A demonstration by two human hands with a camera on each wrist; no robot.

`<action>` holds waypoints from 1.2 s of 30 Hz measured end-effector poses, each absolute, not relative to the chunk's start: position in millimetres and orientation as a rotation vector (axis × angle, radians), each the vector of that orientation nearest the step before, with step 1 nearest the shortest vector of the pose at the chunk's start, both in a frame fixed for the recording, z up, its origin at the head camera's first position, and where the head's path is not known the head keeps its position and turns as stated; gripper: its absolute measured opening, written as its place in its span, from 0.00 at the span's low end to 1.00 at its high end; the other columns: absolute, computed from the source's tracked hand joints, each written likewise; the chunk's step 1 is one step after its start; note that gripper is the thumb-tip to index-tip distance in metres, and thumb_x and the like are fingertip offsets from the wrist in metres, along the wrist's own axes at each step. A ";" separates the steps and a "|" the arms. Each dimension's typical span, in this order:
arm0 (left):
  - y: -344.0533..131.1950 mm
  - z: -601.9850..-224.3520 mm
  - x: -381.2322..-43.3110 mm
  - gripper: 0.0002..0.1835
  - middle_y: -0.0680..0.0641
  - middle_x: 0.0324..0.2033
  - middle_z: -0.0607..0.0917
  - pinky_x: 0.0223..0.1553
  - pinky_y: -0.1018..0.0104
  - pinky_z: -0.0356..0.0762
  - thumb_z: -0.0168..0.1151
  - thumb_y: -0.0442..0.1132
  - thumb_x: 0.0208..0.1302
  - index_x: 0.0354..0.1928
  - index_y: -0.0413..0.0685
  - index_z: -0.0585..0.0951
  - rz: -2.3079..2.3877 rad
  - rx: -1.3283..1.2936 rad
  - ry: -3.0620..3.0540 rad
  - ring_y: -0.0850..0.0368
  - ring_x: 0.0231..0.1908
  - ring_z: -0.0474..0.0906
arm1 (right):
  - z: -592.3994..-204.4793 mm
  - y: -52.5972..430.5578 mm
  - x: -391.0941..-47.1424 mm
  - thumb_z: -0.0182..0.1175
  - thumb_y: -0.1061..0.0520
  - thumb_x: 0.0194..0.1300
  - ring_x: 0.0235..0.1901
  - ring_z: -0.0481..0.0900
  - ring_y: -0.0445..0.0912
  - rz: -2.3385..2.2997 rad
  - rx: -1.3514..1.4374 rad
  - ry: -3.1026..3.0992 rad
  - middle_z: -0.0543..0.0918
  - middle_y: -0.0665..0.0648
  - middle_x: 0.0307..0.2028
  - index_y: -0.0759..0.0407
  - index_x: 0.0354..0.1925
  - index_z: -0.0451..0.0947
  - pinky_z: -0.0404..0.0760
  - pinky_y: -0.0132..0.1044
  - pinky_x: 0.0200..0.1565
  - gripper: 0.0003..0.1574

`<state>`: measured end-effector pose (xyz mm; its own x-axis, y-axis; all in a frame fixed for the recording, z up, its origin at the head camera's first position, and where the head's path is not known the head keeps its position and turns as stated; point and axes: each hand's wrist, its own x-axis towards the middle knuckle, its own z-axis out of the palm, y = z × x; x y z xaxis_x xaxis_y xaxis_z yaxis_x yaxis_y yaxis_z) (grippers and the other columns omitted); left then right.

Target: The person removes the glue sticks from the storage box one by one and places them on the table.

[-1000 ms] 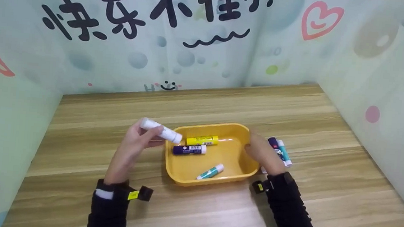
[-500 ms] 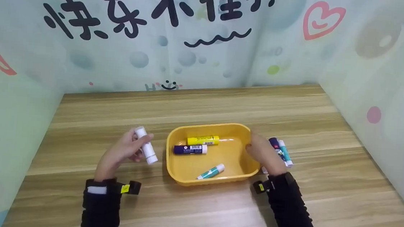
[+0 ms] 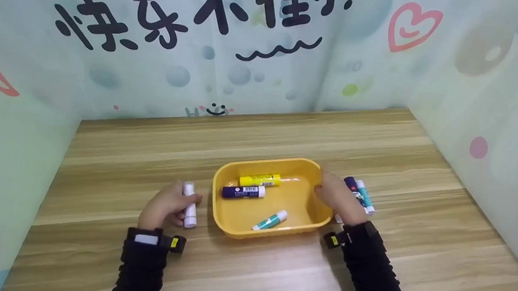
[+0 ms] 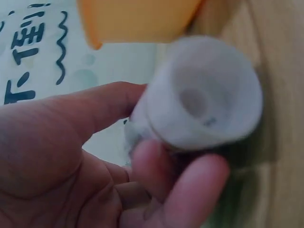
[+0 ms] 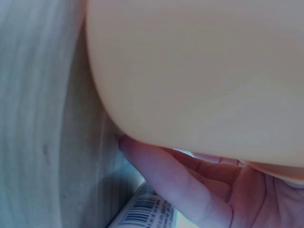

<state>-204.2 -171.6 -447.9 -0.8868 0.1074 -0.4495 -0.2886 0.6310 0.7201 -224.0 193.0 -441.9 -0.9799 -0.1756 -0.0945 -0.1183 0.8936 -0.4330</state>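
A white tube (image 3: pixel 189 215) is grasped by the curled left hand (image 3: pixel 167 205), just beside the yellow tray (image 3: pixel 298 204); the tray's right end is gripped by the right hand (image 3: pixel 340 197).

The tub (image 3: pixel 296 199) is smooth, shiny plastic; the white tube (image 3: pixel 190 213) looks like plastic too. The table (image 3: pixel 253 274) shows wood grain under a soft sheen, and the sleeve (image 3: pixel 376 270) is matt, wrinkled cloth.
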 end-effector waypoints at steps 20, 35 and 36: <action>-167.7 -432.5 -194.6 0.27 0.42 0.30 0.74 0.22 0.64 0.75 0.54 0.48 0.61 0.52 0.34 0.61 1.076 -0.178 2.469 0.54 0.24 0.74 | -442.2 193.7 -223.3 0.46 0.63 0.62 0.40 0.74 0.55 -0.718 -0.121 2.863 0.76 0.68 0.46 0.67 0.57 0.61 0.75 0.47 0.46 0.24; -106.5 -407.3 -188.6 0.18 0.44 0.36 0.80 0.38 0.62 0.78 0.52 0.38 0.62 0.52 0.40 0.70 1.305 0.347 2.952 0.53 0.36 0.77 | -448.7 198.7 -226.2 0.47 0.62 0.62 0.37 0.75 0.55 -0.779 -0.186 2.880 0.76 0.71 0.44 0.69 0.58 0.57 0.76 0.45 0.41 0.27; -101.6 -409.0 -187.3 0.17 0.44 0.37 0.80 0.39 0.62 0.78 0.52 0.37 0.62 0.52 0.40 0.71 1.309 0.390 2.953 0.54 0.37 0.77 | -448.6 199.0 -225.2 0.47 0.62 0.61 0.36 0.75 0.55 -0.782 -0.209 2.900 0.76 0.71 0.42 0.70 0.57 0.58 0.76 0.46 0.40 0.27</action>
<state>-187.3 -101.6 -409.0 -0.9652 0.1718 0.1973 0.2616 0.6487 0.7147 -225.2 199.0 -448.6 -0.9819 -0.1667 -0.0897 -0.0990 0.8560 -0.5074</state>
